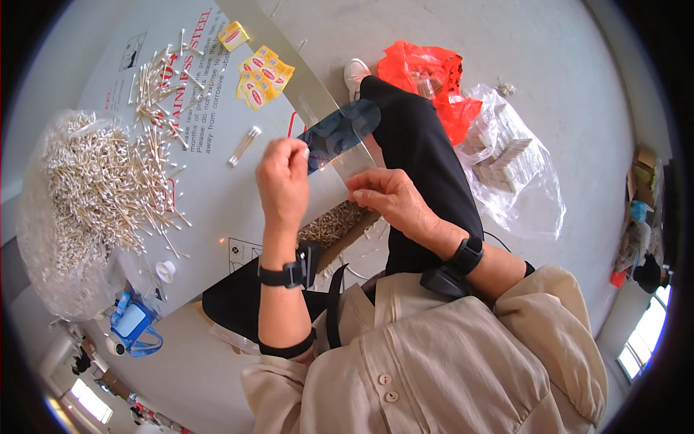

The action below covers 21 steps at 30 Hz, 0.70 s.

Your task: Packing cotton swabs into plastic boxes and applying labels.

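My left hand [284, 181] is closed in a pinch on the edge of a clear plastic bag or film [336, 137] near the table's edge. My right hand [394, 199] pinches its near corner, thumb against fingers. The film spreads away between them, its far part dark and glossy with reflections. On the table, left of my left hand, lies a small bundle of cotton swabs [244, 146]. Loose cotton swabs [155, 87] are scattered beyond it, and a large heap of cotton swabs [97, 181] spills from a big clear bag [36, 217] at the far left.
Yellow labels [264, 76] and a label stack [233, 36] lie by the table's far edge. Below my hands stands a box of swabs [332, 223]. A red bag [405, 69] and a clear bag of packed bundles [510, 163] rest on the floor. A blue pouch [135, 324] sits lower left.
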Tool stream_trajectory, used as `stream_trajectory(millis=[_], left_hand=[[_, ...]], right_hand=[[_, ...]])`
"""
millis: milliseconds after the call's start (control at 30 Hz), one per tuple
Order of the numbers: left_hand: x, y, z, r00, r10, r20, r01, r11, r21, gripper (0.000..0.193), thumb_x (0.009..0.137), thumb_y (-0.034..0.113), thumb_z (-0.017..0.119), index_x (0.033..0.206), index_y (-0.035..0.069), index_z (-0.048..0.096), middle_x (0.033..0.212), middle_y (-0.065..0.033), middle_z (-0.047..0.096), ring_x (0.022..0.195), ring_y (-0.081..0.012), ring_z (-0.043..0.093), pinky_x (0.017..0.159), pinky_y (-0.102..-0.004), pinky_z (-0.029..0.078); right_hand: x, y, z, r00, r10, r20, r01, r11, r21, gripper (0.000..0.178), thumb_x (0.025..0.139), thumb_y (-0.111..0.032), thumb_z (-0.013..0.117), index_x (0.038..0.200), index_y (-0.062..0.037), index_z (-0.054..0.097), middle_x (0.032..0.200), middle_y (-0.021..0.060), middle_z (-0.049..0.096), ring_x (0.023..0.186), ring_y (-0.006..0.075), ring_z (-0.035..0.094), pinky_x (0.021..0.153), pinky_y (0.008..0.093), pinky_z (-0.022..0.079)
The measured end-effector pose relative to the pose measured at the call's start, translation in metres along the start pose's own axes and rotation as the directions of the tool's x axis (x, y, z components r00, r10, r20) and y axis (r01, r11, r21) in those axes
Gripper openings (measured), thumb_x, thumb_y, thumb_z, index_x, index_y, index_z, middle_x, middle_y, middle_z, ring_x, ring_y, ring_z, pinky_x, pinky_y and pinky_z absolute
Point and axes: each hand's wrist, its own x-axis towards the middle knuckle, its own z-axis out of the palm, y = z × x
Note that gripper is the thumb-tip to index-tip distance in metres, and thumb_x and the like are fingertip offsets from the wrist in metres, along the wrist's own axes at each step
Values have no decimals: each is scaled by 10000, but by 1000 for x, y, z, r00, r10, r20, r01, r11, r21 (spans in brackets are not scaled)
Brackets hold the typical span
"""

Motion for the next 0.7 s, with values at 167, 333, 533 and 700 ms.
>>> stream_trajectory(millis=[167,333,533,700], left_hand=[[49,-13,3,995,99,-16,-97,990,105,80,817,-31,608,886,6,625,848,-128,611,790,-320,606,718,-391,494],[64,-21,12,986,164,8,-163,972,171,87,817,-16,618,891,18,649,850,-114,611,828,-314,601,747,-395,496],[63,-22,15,975,221,38,-224,946,234,128,786,-35,652,888,41,663,835,-91,589,836,-297,588,742,-396,495],[64,-22,13,969,241,59,-248,929,275,140,761,-44,674,870,41,655,838,-82,585,831,-281,589,735,-386,497]], right_hand=[[12,2,-9,992,-119,-45,119,993,-16,164,930,-91,601,1012,31,674,828,25,661,728,72,584,665,221,491],[18,10,-14,978,-136,-160,153,984,96,143,897,-36,599,983,66,650,767,46,641,669,85,587,626,231,494],[21,12,-19,982,-58,-182,95,974,206,125,912,-36,583,955,60,652,762,43,643,642,73,581,601,218,494],[21,11,-19,986,-48,-160,78,980,182,125,940,-63,585,969,17,676,782,17,654,643,48,560,595,190,470]])
